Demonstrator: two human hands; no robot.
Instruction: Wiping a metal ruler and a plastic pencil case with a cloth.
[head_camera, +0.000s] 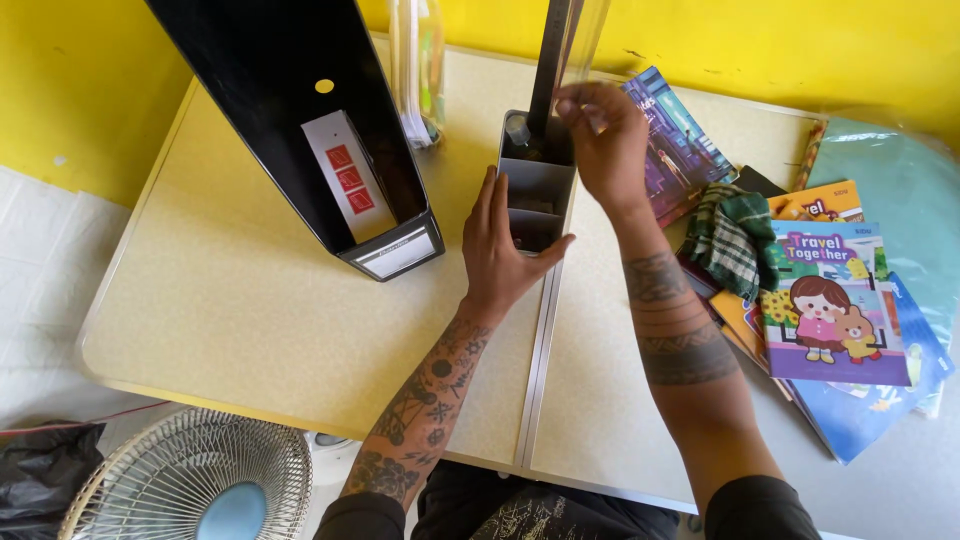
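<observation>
Left hand (505, 250) flat and spread, fingers pointing away, palm pressed against near left side of grey compartment organiser (537, 185), thumb hooked round its near end. Right hand (605, 140) raised above organiser's far end, wrist bent, fingers curled and pinching a clear plastic sleeve (585, 40) standing beside a dark ruler (550, 60) in far compartment. Both forearms stretched forward over pale tabletop (250, 320). Left of left hand: black magazine file (290, 110). Right of right forearm: green checked cloth (735, 235) atop spread children's books (835, 310).
</observation>
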